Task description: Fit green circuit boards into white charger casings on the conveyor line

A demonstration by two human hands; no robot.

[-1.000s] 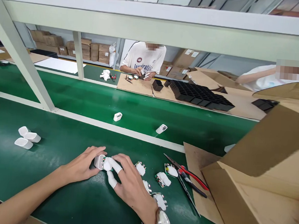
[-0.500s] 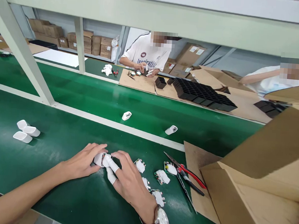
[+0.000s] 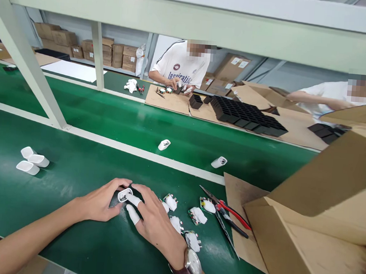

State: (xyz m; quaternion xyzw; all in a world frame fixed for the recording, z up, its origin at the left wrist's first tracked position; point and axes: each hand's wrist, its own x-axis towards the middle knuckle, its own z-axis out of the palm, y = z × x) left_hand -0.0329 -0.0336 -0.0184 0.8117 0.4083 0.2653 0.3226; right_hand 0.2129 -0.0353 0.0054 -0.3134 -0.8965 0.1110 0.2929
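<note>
My left hand (image 3: 102,200) is curled around a small white plastic housing (image 3: 124,195), its open mouth tipped toward me and dark board parts showing inside. My right hand (image 3: 154,215) has white finger cots on some fingers. One covered fingertip rests at the housing's mouth, and the other covered finger is held apart, below it. Right of this hand lie several small circuit boards (image 3: 198,216) with white putty-like lumps on them. Three empty white housings (image 3: 28,167) stand together at the left of the green bench.
Red-and-black long-nose pliers (image 3: 232,217) and tweezers (image 3: 226,233) lie beside an open cardboard box (image 3: 276,241). Two filled housings (image 3: 163,145) sit on the green conveyor (image 3: 115,114). A frame post (image 3: 34,53) rises at left. Across, two people work near black trays (image 3: 248,114).
The board has gone deeper into the housing, and my right fingers have loosened and spread. The two housings on the conveyor have shifted right. My left hand stays in place.
</note>
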